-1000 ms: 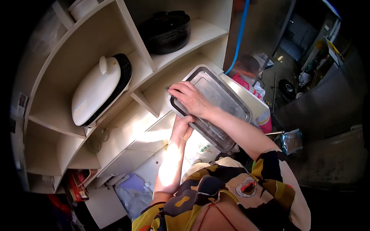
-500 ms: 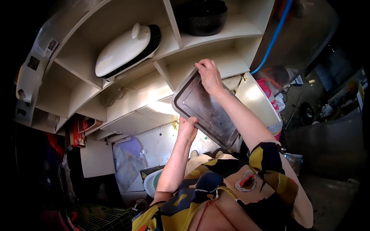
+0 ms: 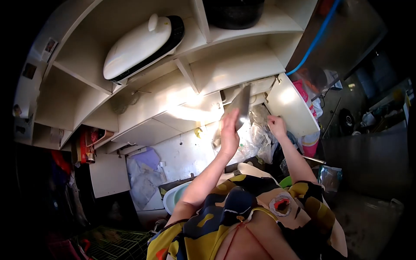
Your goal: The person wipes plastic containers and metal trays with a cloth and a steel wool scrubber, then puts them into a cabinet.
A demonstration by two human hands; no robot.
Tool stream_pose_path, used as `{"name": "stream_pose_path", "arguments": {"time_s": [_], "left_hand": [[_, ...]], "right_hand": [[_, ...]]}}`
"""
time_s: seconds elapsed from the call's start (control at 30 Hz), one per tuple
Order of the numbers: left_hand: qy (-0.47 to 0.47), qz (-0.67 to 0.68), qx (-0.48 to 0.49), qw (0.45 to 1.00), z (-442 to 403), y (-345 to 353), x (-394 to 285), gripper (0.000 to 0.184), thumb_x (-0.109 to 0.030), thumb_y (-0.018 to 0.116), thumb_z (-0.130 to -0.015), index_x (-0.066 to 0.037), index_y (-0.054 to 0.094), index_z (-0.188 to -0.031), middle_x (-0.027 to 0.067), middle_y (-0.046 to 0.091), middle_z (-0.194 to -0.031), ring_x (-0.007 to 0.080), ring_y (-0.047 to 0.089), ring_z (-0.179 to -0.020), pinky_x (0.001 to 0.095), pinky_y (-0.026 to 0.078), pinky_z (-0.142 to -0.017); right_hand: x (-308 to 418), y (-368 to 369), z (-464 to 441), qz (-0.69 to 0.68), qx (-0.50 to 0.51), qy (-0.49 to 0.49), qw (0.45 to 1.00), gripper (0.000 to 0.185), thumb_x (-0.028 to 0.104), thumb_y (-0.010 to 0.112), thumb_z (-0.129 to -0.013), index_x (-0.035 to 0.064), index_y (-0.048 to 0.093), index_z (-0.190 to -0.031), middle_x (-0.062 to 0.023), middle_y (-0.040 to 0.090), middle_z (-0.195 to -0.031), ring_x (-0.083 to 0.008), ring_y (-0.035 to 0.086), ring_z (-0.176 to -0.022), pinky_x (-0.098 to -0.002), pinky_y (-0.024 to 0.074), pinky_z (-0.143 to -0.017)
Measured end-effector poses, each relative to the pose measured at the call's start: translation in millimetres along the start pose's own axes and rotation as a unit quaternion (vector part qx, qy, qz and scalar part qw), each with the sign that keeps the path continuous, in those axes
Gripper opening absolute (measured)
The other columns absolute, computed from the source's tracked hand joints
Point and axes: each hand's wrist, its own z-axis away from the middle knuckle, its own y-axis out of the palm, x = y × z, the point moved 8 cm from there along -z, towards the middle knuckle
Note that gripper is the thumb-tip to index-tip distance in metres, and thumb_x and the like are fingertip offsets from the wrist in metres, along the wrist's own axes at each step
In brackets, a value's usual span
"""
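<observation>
A dark rectangular baking tray (image 3: 243,102) is tipped up almost edge-on at the opening of the lower cabinet. My left hand (image 3: 229,132) holds it from the near side, fingers long against its face; the thumb is hidden. To the right, my right hand (image 3: 277,126) is off the tray, its fingers curled in beside crumpled clear plastic bags (image 3: 261,138) and the open cabinet door (image 3: 291,106). Whether those fingers have hold of anything is hard to see.
Above stand open white shelves with a white appliance with a black base (image 3: 141,47) and a black pot (image 3: 234,14). A blue hose (image 3: 318,37) hangs at the right. Near my body are a pale basin (image 3: 171,200) and a wire crate (image 3: 115,242).
The tray has swung from face-up to nearly edge-on and moved toward the cabinet. My right hand has let go of it and moved down and right, beside the plastic bags.
</observation>
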Motion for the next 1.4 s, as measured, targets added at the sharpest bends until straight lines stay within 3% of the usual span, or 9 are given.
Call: {"name": "stream_pose_path", "arguments": {"time_s": [0.07, 0.13, 0.27, 0.33, 0.43, 0.6, 0.93, 1.1, 1.4], "left_hand": [[0.090, -0.068, 0.096, 0.989, 7.7, 26.7, 11.1, 0.070, 0.021, 0.036, -0.063, -0.012, 0.045, -0.124, 0.0140, 0.046, -0.125, 0.0309, 0.043, -0.116, 0.0362, 0.032, -0.100], [-0.165, 0.155, 0.037, 0.973, 2.5, 26.5, 58.8, 0.065, 0.019, 0.034, -0.063, -0.008, 0.049, -0.120, 0.0176, 0.050, -0.119, 0.0299, 0.046, -0.113, 0.0356, 0.033, -0.098], [0.019, 0.009, 0.043, 0.999, -14.4, 48.7, 69.9, 0.056, 0.014, 0.034, -0.065, -0.003, 0.051, -0.115, 0.0200, 0.057, -0.106, 0.0312, 0.056, -0.097, 0.0329, 0.040, -0.092], [-0.215, 0.119, -0.076, 0.966, -20.5, 37.0, 137.8, 0.051, 0.015, 0.037, -0.063, 0.000, 0.053, -0.110, 0.0162, 0.060, -0.101, 0.0254, 0.059, -0.090, 0.0301, 0.043, -0.087], [-0.257, 0.348, -0.031, 0.901, -29.4, 53.4, 143.3, 0.049, 0.016, 0.039, -0.061, 0.000, 0.055, -0.104, 0.0074, 0.060, -0.101, 0.0179, 0.057, -0.089, 0.0253, 0.043, -0.080], [-0.378, 0.546, 0.081, 0.744, -31.2, 107.5, 137.9, 0.058, 0.019, 0.038, -0.060, -0.002, 0.046, -0.114, 0.0131, 0.050, -0.111, 0.0284, 0.051, -0.099, 0.0364, 0.047, -0.081], [-0.450, 0.519, 0.429, 0.586, 13.3, 214.7, 74.7, 0.053, 0.015, 0.048, -0.067, 0.001, 0.041, -0.118, 0.0159, 0.051, -0.110, 0.0292, 0.052, -0.101, 0.0408, 0.045, -0.087], [-0.334, 0.244, 0.626, 0.661, 85.5, 266.3, 87.1, 0.080, -0.026, 0.064, -0.078, -0.018, 0.012, -0.138, 0.0085, 0.031, -0.135, 0.0247, 0.031, -0.123, 0.0499, 0.032, -0.090], [0.088, 0.194, 0.692, 0.690, 216.8, 343.1, 2.4, 0.046, -0.014, 0.064, -0.073, -0.013, 0.053, -0.118, 0.0089, 0.052, -0.116, 0.0213, 0.046, -0.110, 0.0308, 0.037, -0.090]], "right_hand": [[-39.8, 12.4, 37.0, 0.029, 0.050, 0.048, 0.997, 0.019, 0.017, 0.057, -0.073, 0.0132, 0.065, -0.089, -0.0119, 0.063, -0.077, -0.0305, 0.060, -0.073, -0.0365, 0.0478, -0.066], [-62.6, 17.2, 62.0, -0.089, 0.058, 0.070, 0.992, 0.017, 0.018, 0.057, -0.073, 0.0116, 0.065, -0.086, -0.0127, 0.063, -0.079, -0.0304, 0.060, -0.074, -0.0365, 0.0476, -0.065], [-85.8, 13.7, 84.9, -0.038, 0.062, 0.098, 0.993, 0.018, 0.017, 0.056, -0.073, 0.0123, 0.067, -0.087, -0.0135, 0.063, -0.082, -0.0308, 0.061, -0.076, -0.0367, 0.0485, -0.068], [-98.3, 5.5, 89.8, -0.040, 0.050, 0.127, 0.990, 0.020, 0.020, 0.055, -0.075, 0.0125, 0.067, -0.089, -0.0148, 0.063, -0.084, -0.0310, 0.061, -0.080, -0.0371, 0.0486, -0.070], [-120.5, 7.7, 98.1, -0.070, 0.052, 0.186, 0.979, 0.023, 0.025, 0.056, -0.076, 0.0117, 0.066, -0.090, -0.0145, 0.063, -0.084, -0.0307, 0.061, -0.081, -0.0363, 0.0480, -0.070], [-97.0, 30.4, 142.4, -0.340, 0.119, 0.284, 0.889, 0.036, 0.035, 0.055, -0.083, -0.0001, 0.064, -0.084, -0.0045, 0.063, -0.077, -0.0115, 0.056, -0.072, -0.0267, 0.0425, -0.069], [-30.2, 16.6, 245.2, -0.538, -0.016, 0.417, 0.732, 0.041, 0.014, 0.065, -0.074, 0.0016, 0.055, -0.112, -0.0068, 0.059, -0.107, -0.0176, 0.053, -0.098, -0.0290, 0.0392, -0.087], [-61.0, 5.1, 373.8, -0.433, -0.317, 0.477, 0.696, 0.031, 0.009, 0.061, -0.075, -0.0003, 0.056, -0.104, -0.0075, 0.059, -0.098, -0.0164, 0.056, -0.087, -0.0290, 0.0442, -0.074], [-45.6, -20.8, 621.5, -0.124, -0.593, 0.579, 0.546, 0.033, 0.007, 0.054, -0.082, -0.0063, 0.047, -0.111, -0.0153, 0.053, -0.108, -0.0236, 0.054, -0.094, -0.0316, 0.0419, -0.080]]}}
